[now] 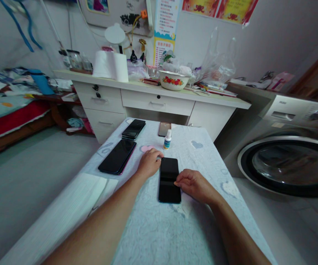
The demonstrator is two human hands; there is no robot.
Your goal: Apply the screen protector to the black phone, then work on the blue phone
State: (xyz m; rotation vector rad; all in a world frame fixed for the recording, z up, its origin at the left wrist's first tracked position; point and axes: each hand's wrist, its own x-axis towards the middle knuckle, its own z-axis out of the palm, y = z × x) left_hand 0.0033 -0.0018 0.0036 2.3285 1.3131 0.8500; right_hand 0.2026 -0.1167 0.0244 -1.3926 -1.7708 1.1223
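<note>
A black smartphone (170, 180) lies screen up on the cloth-covered table, between my two hands. My left hand (150, 162) rests at its upper left corner, fingers loosely bent and a little apart, with the fingertips touching or very close to the edge. At the phone's right edge is my right hand (194, 184), fingers curled and pressed together with the thumb tip over the screen; whatever they pinch, if anything, is hidden. Just beyond the phone stands a small white spray bottle (167, 140) with a blue and yellow label.
More dark phones (118, 157) lie to the left, including a stack (134, 129) farther back. Another phone (164, 129) is at the far edge. A folded white cloth (73, 198) covers the left side. Beyond are a white desk (159, 99) and, right, a washing machine (285, 121).
</note>
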